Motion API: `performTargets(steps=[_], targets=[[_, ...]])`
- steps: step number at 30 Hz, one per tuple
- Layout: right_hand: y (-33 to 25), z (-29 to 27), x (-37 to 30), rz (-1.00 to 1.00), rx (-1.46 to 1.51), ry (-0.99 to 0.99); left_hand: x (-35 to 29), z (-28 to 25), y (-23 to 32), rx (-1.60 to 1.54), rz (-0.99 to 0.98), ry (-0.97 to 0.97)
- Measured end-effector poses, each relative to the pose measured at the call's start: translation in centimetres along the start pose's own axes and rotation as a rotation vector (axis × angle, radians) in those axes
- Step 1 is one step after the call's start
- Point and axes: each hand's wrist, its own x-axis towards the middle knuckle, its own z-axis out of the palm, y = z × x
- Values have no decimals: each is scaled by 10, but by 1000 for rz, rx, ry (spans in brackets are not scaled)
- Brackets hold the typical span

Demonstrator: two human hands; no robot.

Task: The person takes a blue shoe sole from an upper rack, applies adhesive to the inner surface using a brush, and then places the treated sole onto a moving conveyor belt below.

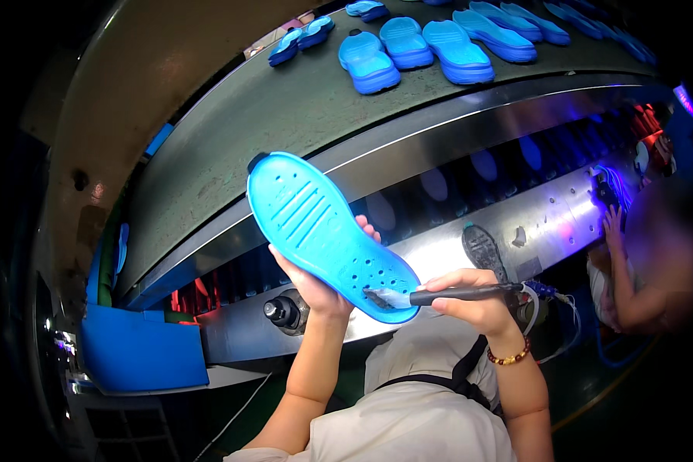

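Observation:
A bright blue shoe sole (323, 227) with slots at its far end and small holes at its near end is held up, tilted, in front of me. My left hand (316, 285) grips it from underneath, thumb and fingers showing at its two sides. In my right hand (476, 304) is a brush (462, 293) with a black handle, held between thumb and fingers. Its pale, dark-tipped bristles touch the sole's inner face near the holes. A white tube (530, 308) runs from the back end of the handle.
Several blue soles (458, 50) lie on the green conveyor belt (269, 138) beyond. On the steel ledge (431, 258) rest a dark sole-shaped piece (483, 248) and a black knob (281, 312). A blue box (142, 346) stands at left; another person (639, 262) sits at right.

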Motion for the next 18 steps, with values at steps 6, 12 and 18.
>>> performTargets(steps=[6,12,18], targets=[[-1,23,2,-46,171,119,-23,13,-27,-39,-134,-145],[-48,6,9,-164,-428,-336,-14,-27,0,120,-266,-105],[-45,19,17,-254,-580,-440,-4,-10,21,245,-687,-200]])
